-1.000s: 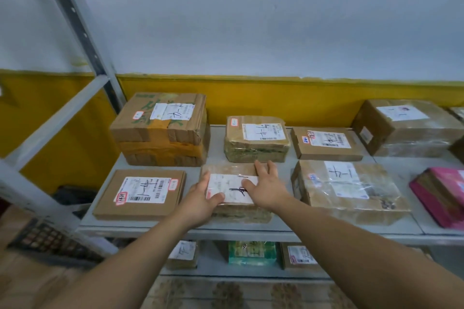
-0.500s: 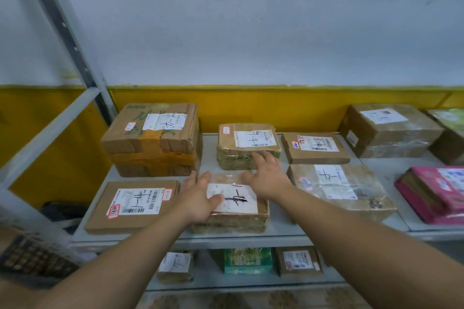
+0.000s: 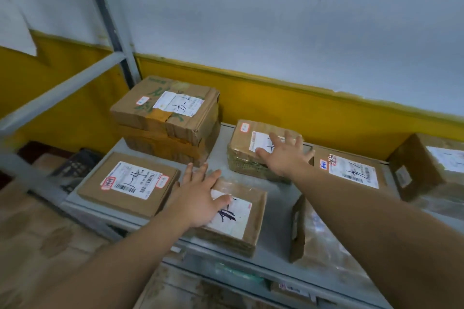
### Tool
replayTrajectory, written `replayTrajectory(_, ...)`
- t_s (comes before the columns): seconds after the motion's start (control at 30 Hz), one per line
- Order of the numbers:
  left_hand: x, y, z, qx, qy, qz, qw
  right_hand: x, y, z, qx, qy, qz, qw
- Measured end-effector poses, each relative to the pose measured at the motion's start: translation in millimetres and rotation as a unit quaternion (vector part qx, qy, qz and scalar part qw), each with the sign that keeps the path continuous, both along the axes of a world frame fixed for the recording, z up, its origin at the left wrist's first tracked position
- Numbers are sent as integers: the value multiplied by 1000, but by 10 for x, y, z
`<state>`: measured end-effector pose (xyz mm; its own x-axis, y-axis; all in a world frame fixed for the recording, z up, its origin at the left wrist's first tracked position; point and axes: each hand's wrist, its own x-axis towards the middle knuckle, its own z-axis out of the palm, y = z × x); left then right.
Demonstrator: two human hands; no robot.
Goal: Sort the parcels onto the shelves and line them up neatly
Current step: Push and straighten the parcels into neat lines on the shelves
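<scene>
Parcels on the grey shelf, both hands laid flat

Parcels lie in two rows on the grey metal shelf (image 3: 277,209). The left hand (image 3: 198,199) rests palm-down, fingers straight and slightly apart, on the small brown cardboard parcel (image 3: 238,218) with a white handwritten label at the shelf's front edge. The right hand (image 3: 286,157), fingers spread wide, covers the top of the tape-wrapped brown parcel (image 3: 241,158) in the back row. Neither hand grips anything. A flat cardboard parcel (image 3: 128,183) sits at front left, with a tall taped carton (image 3: 170,118) behind it. A plastic-wrapped parcel (image 3: 316,233) lies at front right.
</scene>
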<state>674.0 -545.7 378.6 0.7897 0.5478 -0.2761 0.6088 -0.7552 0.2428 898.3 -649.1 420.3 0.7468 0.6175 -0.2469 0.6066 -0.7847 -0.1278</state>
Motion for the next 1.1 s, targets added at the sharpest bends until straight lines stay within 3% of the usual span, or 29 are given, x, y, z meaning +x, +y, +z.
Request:
replayTrajectory(0.13,4,-31,10,2,3,4,1000,8,31,-195,-10,56,0,998)
replayTrajectory(0.67,16,-57,4,0,9,17,1000,-182,142,-280,-20,40,26,999)
replayTrajectory(0.83,32,15,-6,-18,17,-2,1000,-219,11,-150,9,58,-17,998)
replayTrajectory(1.1,206,-63,108,50,28,-91,994,-174,-976,69,-23,-3,-106,994)
